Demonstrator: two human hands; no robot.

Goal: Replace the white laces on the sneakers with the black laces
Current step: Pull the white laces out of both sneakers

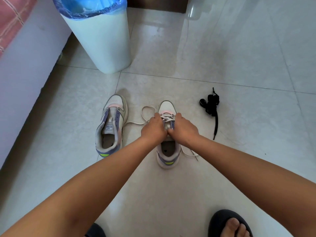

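Note:
Two white sneakers with purple and pink trim stand on the tiled floor, toes pointing away. The left sneaker (112,124) has no lace in it. The right sneaker (168,155) carries a white lace (168,118) across its lower eyelets, with loose loops trailing left and one end lying at its right side. My left hand (153,128) and my right hand (183,128) are curled over the sneaker's sides at the eyelets, fingers gripping the lace and upper. A bundle of black laces (211,106) lies on the floor to the right.
A white bin (104,41) with a blue liner stands behind the left sneaker. A white bed edge (25,65) with pink bedding runs along the left. My foot in a dark slipper (230,224) is at the bottom right.

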